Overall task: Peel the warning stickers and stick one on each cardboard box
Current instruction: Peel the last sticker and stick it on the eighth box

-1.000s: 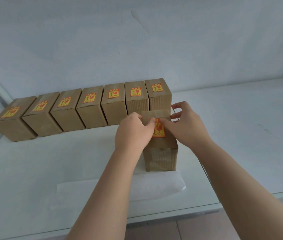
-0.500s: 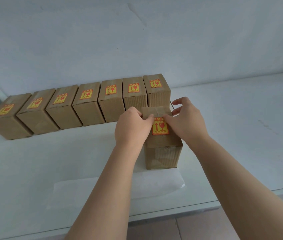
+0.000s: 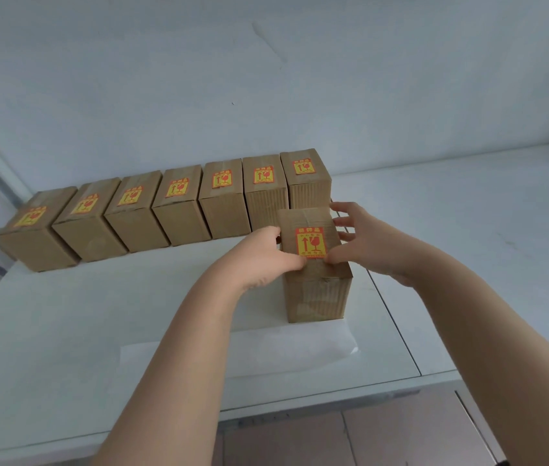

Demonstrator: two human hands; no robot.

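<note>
A brown cardboard box (image 3: 315, 294) stands upright near the table's front, apart from the row. On its top lies a yellow and red warning sticker (image 3: 311, 242), flat and fully visible. My left hand (image 3: 263, 257) is against the box's left side, its fingers curled and its thumb pressing the sticker's lower left corner. My right hand (image 3: 363, 243) is at the right side with fingers spread, its thumb on the sticker's lower right corner. Behind, a row of several boxes (image 3: 179, 210) stands along the wall, each with a sticker on top.
A white sheet of backing paper (image 3: 266, 351) lies on the white table (image 3: 64, 331) just in front of the near box. The table's front edge (image 3: 300, 401) is close below it. A grey wall rises right behind the row.
Both thumbs have slid from the sticker's upper part down to its lower corners, so the whole sticker now shows. The box has stayed in place.
</note>
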